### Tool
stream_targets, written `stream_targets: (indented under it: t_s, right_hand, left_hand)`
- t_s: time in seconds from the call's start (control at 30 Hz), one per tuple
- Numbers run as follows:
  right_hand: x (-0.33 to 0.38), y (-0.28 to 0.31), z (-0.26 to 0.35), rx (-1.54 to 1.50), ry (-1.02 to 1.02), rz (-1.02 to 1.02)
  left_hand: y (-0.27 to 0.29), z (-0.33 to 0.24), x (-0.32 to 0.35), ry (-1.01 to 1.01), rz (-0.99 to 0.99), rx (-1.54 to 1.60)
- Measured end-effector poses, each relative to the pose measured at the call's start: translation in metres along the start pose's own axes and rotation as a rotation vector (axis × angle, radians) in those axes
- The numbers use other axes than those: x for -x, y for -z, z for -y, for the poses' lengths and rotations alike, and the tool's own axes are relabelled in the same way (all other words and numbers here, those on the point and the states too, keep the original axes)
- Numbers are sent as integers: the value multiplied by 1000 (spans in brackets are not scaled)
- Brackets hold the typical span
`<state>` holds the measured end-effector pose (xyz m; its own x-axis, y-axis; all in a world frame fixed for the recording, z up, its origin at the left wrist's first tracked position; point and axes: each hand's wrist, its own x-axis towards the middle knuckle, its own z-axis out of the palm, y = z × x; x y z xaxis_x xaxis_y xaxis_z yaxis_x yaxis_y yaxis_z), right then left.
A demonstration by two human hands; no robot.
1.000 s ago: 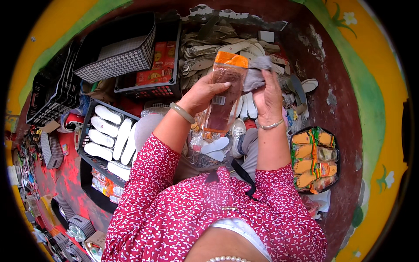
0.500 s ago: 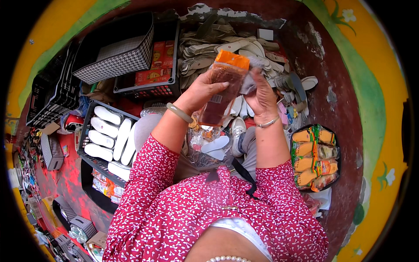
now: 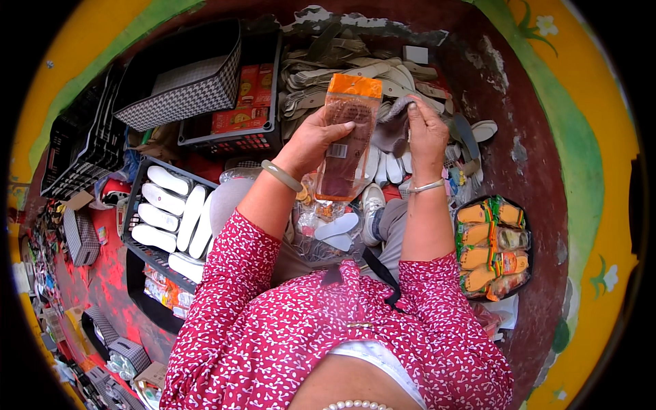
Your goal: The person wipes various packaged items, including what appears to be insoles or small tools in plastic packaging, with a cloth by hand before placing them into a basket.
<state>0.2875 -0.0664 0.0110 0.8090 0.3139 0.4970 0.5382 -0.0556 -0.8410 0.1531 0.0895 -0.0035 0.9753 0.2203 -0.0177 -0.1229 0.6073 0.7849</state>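
Observation:
My left hand [image 3: 316, 140] is closed round a clear plastic packet [image 3: 350, 130] with an orange top and a brown flat item inside. The thumb lies across the packet's front, and it hangs upright over my lap. Just to its right, my right hand [image 3: 428, 133] pinches a grey cloth [image 3: 394, 126] between thumb and fingers. The cloth droops beside the packet's right edge, partly behind it. Beyond both hands lies a large heap of pale insoles [image 3: 369, 65]. Two light insoles [image 3: 337, 225] rest on clear plastic between my legs.
To the left stands a black crate [image 3: 160, 256] of white insoles. Farther up are a houndstooth basket [image 3: 178, 92] and a black crate with red boxes [image 3: 239, 119]. At the right sits a black tray [image 3: 527, 239] of packaged yellow insoles, near the dark red wall [image 3: 526, 178].
My right hand has drawn away from the packet, to the right, with the grey cloth. The packet has shifted slightly left and turned more to face me in my left hand.

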Motion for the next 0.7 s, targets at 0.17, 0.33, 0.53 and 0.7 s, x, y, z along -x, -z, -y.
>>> stream_targets:
  t_s: [0.17,0.33,0.53,0.7]
  right_hand:
    - [-10,14,18,607,410,-242]
    - [-10,18,29,384,311,-237]
    - [16,-17,60,0,359,260]
    - [-3,2,34,-272,-286,64]
  left_hand:
    - [5,5,-3,66,-47,-15]
    - [10,16,-8,97,-97,-149]
    - [1,30,-10,125,42,-138]
    - [-4,23,-10,18,97,-18]
